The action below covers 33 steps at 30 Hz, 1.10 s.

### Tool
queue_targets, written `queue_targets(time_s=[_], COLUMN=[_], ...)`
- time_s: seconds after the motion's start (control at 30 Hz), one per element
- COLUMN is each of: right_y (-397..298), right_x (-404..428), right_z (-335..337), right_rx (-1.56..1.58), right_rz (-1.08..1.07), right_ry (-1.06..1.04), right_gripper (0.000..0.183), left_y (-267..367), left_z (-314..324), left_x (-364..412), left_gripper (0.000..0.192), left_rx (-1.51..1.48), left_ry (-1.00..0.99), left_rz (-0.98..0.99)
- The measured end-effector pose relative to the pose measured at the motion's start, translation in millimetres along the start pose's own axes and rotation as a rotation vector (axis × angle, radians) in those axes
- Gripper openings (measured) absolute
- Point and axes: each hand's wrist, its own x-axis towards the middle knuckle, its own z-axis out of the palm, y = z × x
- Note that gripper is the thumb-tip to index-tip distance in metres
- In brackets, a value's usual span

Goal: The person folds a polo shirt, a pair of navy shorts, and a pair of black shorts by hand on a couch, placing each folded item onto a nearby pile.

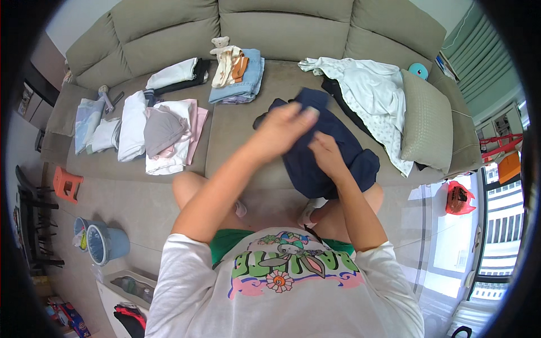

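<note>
A dark navy garment (351,158) lies bunched on the sofa's front edge, partly over my knee on the right. My left hand (283,124), blurred by motion, grips its upper part, where a flap of the cloth is lifted and blurred too. Close by on the right, my right hand (327,154) has its fingers closed on the same cloth. My left forearm and hand cover some of the garment, so its full shape is hidden. Just beyond it is a white patterned garment (363,84), spread loosely over a black garment (348,103).
The grey sofa (236,139) bears folded denim (253,76), a white bundle (173,76), and a grey cap-shaped item (162,129) on folded clothes at left. A woven cushion (429,122) leans at right. On the floor are an orange stool (67,183) and a blue bin (114,245).
</note>
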Motion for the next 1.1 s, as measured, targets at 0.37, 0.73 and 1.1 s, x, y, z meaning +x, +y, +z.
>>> queue_targets(time_s=[0.37,0.73,1.1], right_y=[-1,-1,31], right_x=[11,21,16], right_z=[-14,-22,-36], right_rx=[0.099,0.045,0.123], right_rz=[0.109,0.12,0.282], right_ry=[0.004,0.01,-0.022], right_gripper=[0.031,0.035,0.04], left_y=[32,116,88], left_z=[139,157,100], left_x=[-61,-101,-22], left_gripper=[0.044,0.028,0.032], left_rx=[0.071,-0.687,0.021], left_ry=[-0.831,-1.227,-0.58], left_rz=[0.268,0.447,0.468])
